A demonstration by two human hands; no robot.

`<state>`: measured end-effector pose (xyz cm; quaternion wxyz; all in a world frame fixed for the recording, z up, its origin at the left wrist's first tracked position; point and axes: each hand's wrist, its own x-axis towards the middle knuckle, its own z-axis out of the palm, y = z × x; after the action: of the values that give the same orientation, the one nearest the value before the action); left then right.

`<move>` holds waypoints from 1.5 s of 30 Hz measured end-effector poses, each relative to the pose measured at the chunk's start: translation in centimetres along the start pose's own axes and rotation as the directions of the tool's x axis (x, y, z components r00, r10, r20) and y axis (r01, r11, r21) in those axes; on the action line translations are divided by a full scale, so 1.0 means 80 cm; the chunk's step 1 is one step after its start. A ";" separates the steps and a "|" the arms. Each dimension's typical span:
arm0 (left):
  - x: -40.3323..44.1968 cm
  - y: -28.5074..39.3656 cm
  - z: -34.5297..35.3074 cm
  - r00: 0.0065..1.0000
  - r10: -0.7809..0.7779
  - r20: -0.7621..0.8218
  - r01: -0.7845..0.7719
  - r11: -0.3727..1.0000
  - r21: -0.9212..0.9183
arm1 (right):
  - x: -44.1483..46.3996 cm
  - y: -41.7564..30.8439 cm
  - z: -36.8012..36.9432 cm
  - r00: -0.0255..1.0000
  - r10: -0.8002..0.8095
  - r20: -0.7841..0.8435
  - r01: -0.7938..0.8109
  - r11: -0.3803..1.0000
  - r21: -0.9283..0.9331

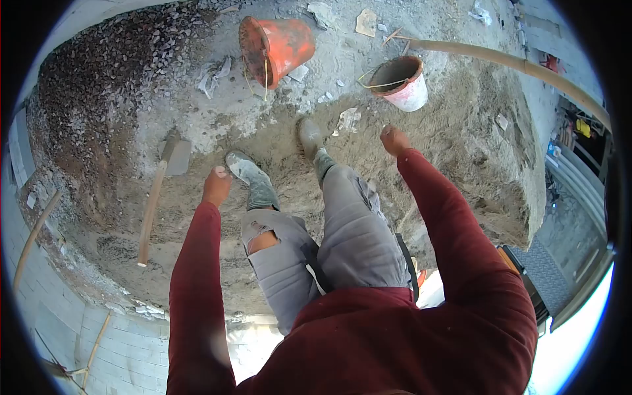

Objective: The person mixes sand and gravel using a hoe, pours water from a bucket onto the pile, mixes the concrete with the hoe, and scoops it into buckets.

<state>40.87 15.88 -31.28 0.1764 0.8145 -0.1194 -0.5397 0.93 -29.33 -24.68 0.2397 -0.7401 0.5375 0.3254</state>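
Observation:
My left hand (216,185) hangs with its fingers curled in, and nothing shows in it. It is nearest to a hoe (153,207) with a pale wooden handle and a grey blade, apart from it on the left. My right hand (394,141) is closed in a loose fist over the sand, also with nothing visible in it. Beyond that hand stands a red and white bucket (409,97), tilted, with a thin wire handle. An orange bucket (289,47) lies tipped on its side farther off.
Grey sand (461,158) spreads under my boots (311,137). Dark gravel (92,99) is heaped at the upper left. A long wooden pole (507,56) crosses the upper right. Paper scraps (347,121) lie about. A block wall (85,336) borders the lower left.

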 end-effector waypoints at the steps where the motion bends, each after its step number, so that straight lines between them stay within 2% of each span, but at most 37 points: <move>1: 0.027 0.013 0.028 1.000 0.007 0.013 -0.007 1.000 0.023 | 0.045 -0.005 0.007 1.000 -0.008 -0.019 0.007 0.999 -0.043; 3: 0.073 0.057 0.057 1.000 0.011 0.023 -0.012 0.998 0.054 | 0.108 -0.016 0.007 0.995 -0.056 -0.080 0.044 0.989 -0.144; 6: 0.149 0.128 0.090 0.988 0.145 -0.051 -0.135 0.979 0.153 | 0.192 -0.013 0.011 0.961 -0.191 -0.198 0.116 0.934 -0.337; 7: 0.177 0.140 0.103 0.980 0.183 -0.079 -0.166 0.970 0.179 | 0.225 -0.011 0.012 0.969 -0.191 -0.154 0.109 0.898 -0.425; 9: 0.208 0.187 0.118 0.976 0.185 -0.114 -0.161 0.968 0.191 | 0.259 -0.009 0.017 0.916 -0.334 -0.221 0.170 0.824 -0.541; 11: 0.240 0.203 0.131 0.984 0.170 -0.060 -0.153 0.963 0.222 | 0.290 -0.007 0.024 0.937 -0.305 -0.173 0.120 0.742 -0.660; 14: 0.265 0.195 0.145 0.974 0.223 0.040 -0.222 0.906 0.361 | 0.311 -0.009 0.030 0.999 0.016 0.041 0.018 0.700 -0.714; 17: 0.256 0.196 0.134 0.984 0.114 0.139 -0.161 0.901 0.404 | 0.303 -0.022 0.035 0.978 0.165 0.128 -0.020 0.682 -0.731; 18: 0.247 0.196 0.128 0.973 0.224 0.053 -0.228 0.901 0.370 | 0.291 -0.023 0.028 0.981 0.067 0.180 0.089 0.672 -0.735; 20: 0.214 0.185 0.115 0.904 0.412 -0.115 -0.359 0.876 0.322 | 0.272 -0.016 0.026 0.988 0.008 0.152 0.065 0.880 -0.470; 21: 0.195 0.187 0.102 0.923 0.363 -0.130 -0.339 0.925 0.172 | 0.267 -0.017 0.025 0.992 -0.029 0.123 0.066 0.949 -0.308; 22: 0.167 0.201 0.079 0.939 0.309 -0.150 -0.309 0.951 0.020 | 0.262 -0.003 0.026 0.984 -0.178 0.027 0.179 0.963 -0.202; 23: 0.139 0.207 0.056 0.955 0.247 -0.166 -0.269 0.955 -0.127 | 0.259 0.016 0.022 0.971 -0.238 -0.029 0.227 0.951 -0.210; 24: 0.116 0.206 0.037 0.929 0.342 -0.142 -0.354 0.933 -0.068 | 0.255 0.026 0.013 0.949 -0.302 -0.087 0.278 0.935 -0.218; 26: 0.048 0.218 0.004 0.968 0.237 -0.084 -0.251 0.908 -0.337 | 0.202 0.004 -0.044 0.891 -0.423 -0.168 0.407 0.905 -0.121; 27: 0.009 0.225 -0.008 0.981 0.187 -0.056 -0.191 0.862 -0.470 | 0.177 -0.009 -0.066 0.901 -0.380 -0.209 0.383 0.923 -0.026; 29: -0.062 0.223 -0.022 0.979 0.181 -0.092 -0.188 0.635 -0.750 | 0.113 -0.054 -0.107 0.855 -0.468 -0.222 0.502 0.855 0.130; 30: -0.100 0.219 -0.032 0.985 0.159 -0.072 -0.148 0.549 -0.823 | 0.080 -0.080 -0.123 0.836 -0.517 -0.183 0.543 0.828 0.143; 31: -0.139 0.211 -0.041 0.987 0.149 -0.051 -0.114 0.451 -0.885 | 0.061 -0.092 -0.123 0.768 -0.592 -0.245 0.635 0.754 0.167; 33: -0.221 0.186 -0.051 0.998 0.062 -0.022 -0.035 0.217 -0.976 | -0.018 -0.162 -0.142 0.767 -0.625 -0.148 0.631 0.692 0.350; 35: -0.300 0.137 -0.051 0.980 0.196 0.028 0.051 -0.110 -0.993 | -0.104 -0.234 -0.137 0.692 -0.719 -0.065 0.667 0.602 0.438; 37: -0.393 0.113 -0.059 0.947 0.312 0.075 0.140 -0.193 -0.971 | -0.188 -0.303 -0.106 0.536 -0.844 0.001 0.740 0.471 0.479; 38: -0.432 0.114 -0.058 0.964 0.261 0.055 0.101 -0.166 -0.981 | -0.235 -0.341 -0.096 0.393 -0.919 0.044 0.849 0.381 0.366; 39: -0.467 0.115 -0.061 0.977 0.212 0.037 0.067 -0.134 -0.989 | -0.289 -0.379 -0.086 0.321 -0.938 0.128 0.881 0.346 0.324; 40: -0.499 0.115 -0.063 0.987 0.161 0.021 0.039 -0.106 -0.994 | -0.329 -0.400 -0.060 0.189 -0.976 0.105 0.918 0.213 0.335; 42: -0.554 0.107 -0.075 0.993 0.051 -0.108 -0.092 -0.255 -0.962 | -0.420 -0.444 -0.030 0.011 -0.975 0.222 0.958 0.074 0.278; 44: -0.592 0.078 -0.072 0.966 -0.033 -0.257 -0.245 -0.441 -0.864 | -0.492 -0.465 0.007 -0.225 -0.893 0.390 0.954 -0.121 0.273; 45: -0.605 0.057 -0.067 0.936 -0.057 -0.346 -0.320 -0.545 -0.775 | -0.528 -0.475 0.024 -0.271 -0.864 0.423 0.949 -0.166 0.268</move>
<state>26.95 31.22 12.98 0.8777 0.2670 0.3167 -0.2407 27.78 10.73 5.44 0.4579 -0.7910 -0.3269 0.2402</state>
